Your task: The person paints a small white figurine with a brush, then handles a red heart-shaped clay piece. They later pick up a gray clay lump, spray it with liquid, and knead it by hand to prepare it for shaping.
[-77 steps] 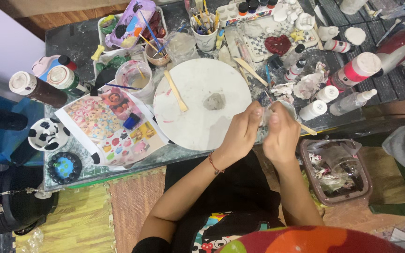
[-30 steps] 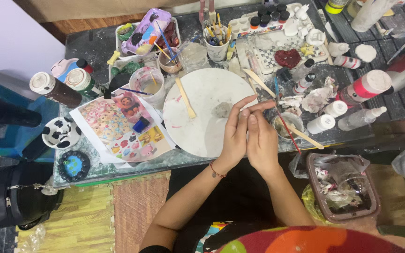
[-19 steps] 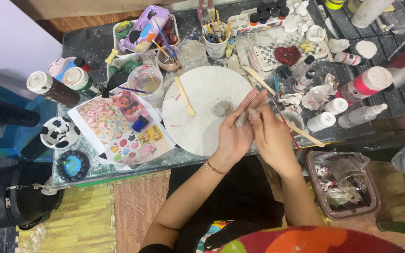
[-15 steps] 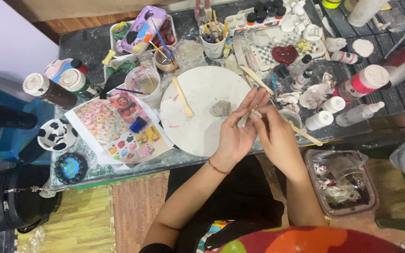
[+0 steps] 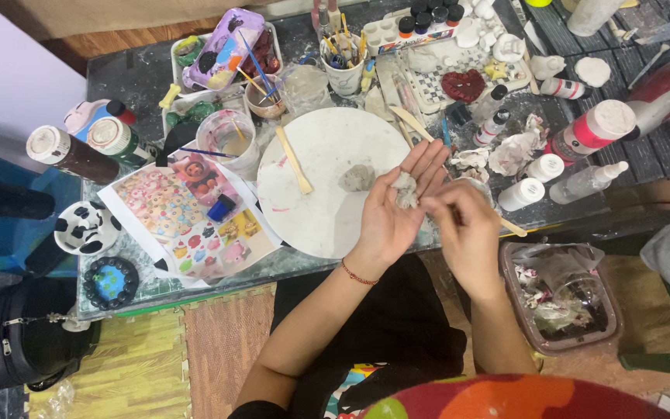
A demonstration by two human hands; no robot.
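My left hand point(image 5: 394, 213) lies palm up over the right edge of a round white board point(image 5: 327, 178), with a small grey lump of clay point(image 5: 405, 189) resting on its fingers. My right hand point(image 5: 465, 225) sits just to the right, fingertips pinched at the lump's edge. A second grey clay lump point(image 5: 357, 178) lies on the board beside a wooden stick point(image 5: 294, 161). A red bracelet point(image 5: 358, 275) circles my left wrist.
The glass table point(image 5: 141, 77) is crowded: paint bottles point(image 5: 592, 128) at right, a cup of brushes point(image 5: 345, 66), a water cup point(image 5: 225, 136), printed picture sheets point(image 5: 184, 221) at left, a red heart piece point(image 5: 463, 85). A plastic tub of scraps point(image 5: 564, 299) sits on the floor.
My hands were pressed together below the board. They have parted, the left palm has opened upward with the clay lump on it, and the right fingers now pinch at it.
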